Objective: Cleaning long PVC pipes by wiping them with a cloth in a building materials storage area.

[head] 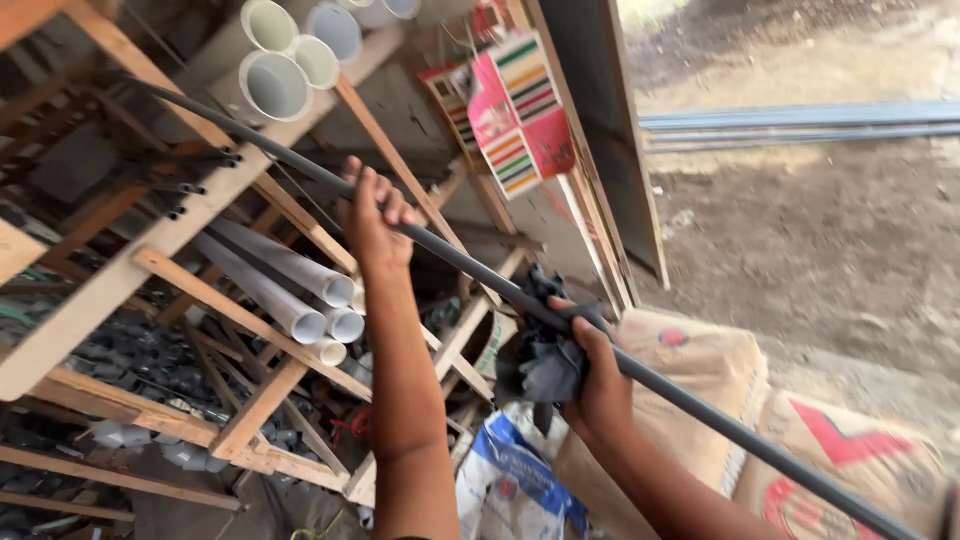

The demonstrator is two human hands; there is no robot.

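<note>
Long dark pipe (450, 255) runs diagonally from far left rack to near right corner. Left hand (372, 215) gripping pipe, fingers curled over it. Right hand (590, 375) closed around dark rag (540, 360) wrapped on pipe. White pipes (290, 290) on wooden rack (180, 225) at left; brown sacks (700, 380) at right.

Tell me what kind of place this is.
Probably a building-supply store or its storeroom. A rough wooden rack holds white plastic pipes, filled sacks are stacked by the open doorway, and the left hand and right hand hold a long dark pipe.
</note>
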